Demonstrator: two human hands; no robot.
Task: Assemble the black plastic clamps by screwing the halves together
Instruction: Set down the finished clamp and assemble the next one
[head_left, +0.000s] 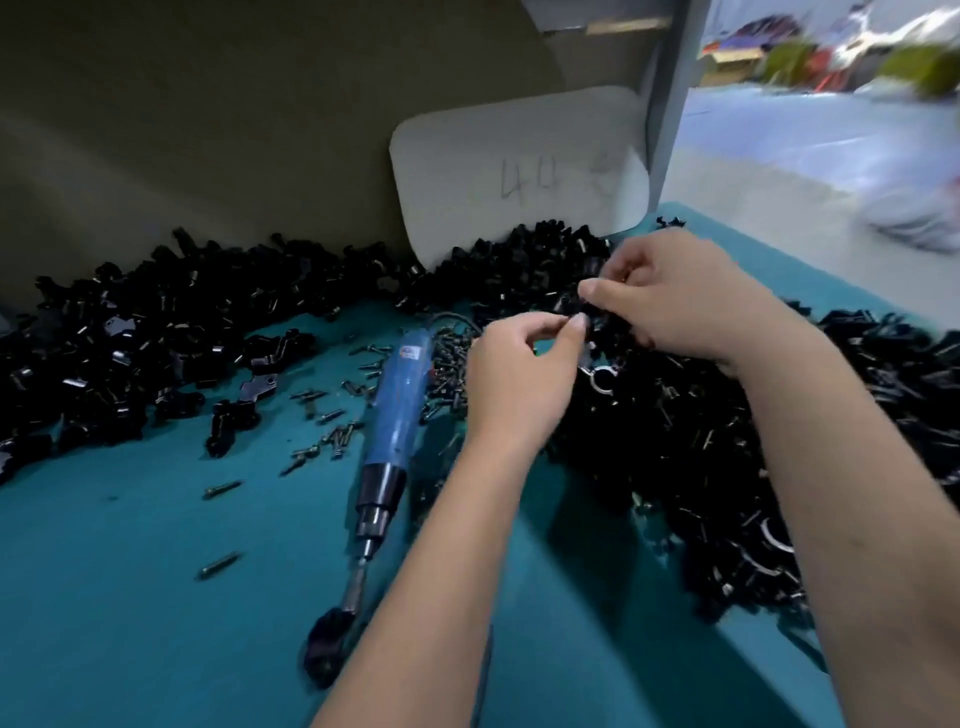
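Two bare hands meet above a teal table (130, 597). The left hand (519, 379) pinches thumb to forefinger; the right hand (675, 301) curls around a small black clamp piece (582, 306), blurred. Black clamp parts (701, 441) lie heaped beneath and behind, uncountable. One blue electric screwdriver (395, 415) lies left, among scattered screws (332, 441). A white card (519, 171) leans behind.

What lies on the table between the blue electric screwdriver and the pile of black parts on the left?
In the head view, loose screws lie scattered on the teal table between the blue electric screwdriver and the left pile of black parts.
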